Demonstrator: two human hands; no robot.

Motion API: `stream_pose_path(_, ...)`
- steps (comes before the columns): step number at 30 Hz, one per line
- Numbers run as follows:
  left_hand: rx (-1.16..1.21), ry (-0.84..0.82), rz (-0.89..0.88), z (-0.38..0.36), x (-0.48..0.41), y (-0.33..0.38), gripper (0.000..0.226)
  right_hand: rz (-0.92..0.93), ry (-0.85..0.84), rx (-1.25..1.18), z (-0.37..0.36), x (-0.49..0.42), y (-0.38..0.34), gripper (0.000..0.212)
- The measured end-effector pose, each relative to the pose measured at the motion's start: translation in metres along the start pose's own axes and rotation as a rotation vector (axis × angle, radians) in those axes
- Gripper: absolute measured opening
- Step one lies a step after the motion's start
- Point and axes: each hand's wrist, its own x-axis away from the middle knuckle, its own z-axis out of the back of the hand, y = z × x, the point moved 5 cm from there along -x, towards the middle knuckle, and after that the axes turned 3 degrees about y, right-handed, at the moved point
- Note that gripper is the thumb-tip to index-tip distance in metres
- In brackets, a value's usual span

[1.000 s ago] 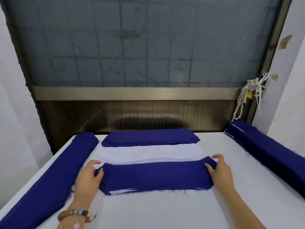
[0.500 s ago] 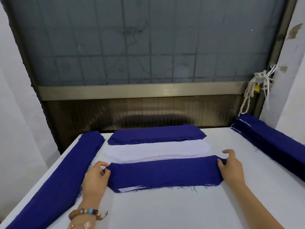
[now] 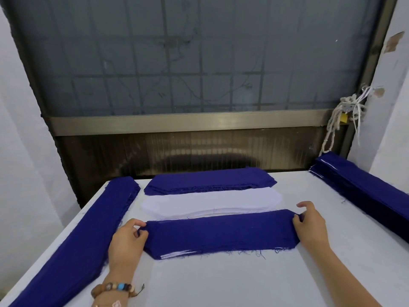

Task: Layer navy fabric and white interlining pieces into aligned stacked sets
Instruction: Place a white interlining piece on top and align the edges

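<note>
Both ends of the navy piece [image 3: 221, 234] are pinched by your left hand [image 3: 127, 240] and right hand [image 3: 309, 227]. Tugging unevenly could skew it off the white interlining [image 3: 174, 254] beside your left hand.

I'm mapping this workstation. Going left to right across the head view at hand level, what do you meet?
Long navy pile on the table's left edge → left hand → layered stack gripped at both ends → right hand → right-edge navy pile.
</note>
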Motion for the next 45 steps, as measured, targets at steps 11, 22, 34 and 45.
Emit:
stream_pose_path(11, -0.072, 0.041, -0.193, 0.003, -0.001, 0.011, 0.031, 0.145, 0.164, 0.271, 0.007, 0.003, -0.007, 0.026)
stream_pose_path(22, 0.05, -0.174, -0.338, -0.015, 0.002, 0.016, 0.055, 0.434, -0.077, 0.243, -0.008, 0.016, -0.027, 0.042)
stream_pose_path(34, -0.194, -0.229, -0.273, -0.02, -0.011, 0.034, 0.046, 0.445, -0.074, 0.622, -0.011, 0.017, -0.055, 0.027)
stream_pose_path(45, -0.145, -0.094, -0.426, -0.082, -0.034, 0.111, 0.017, 0.52, -0.207, 0.286, -0.085, 0.001, -0.124, 0.024)
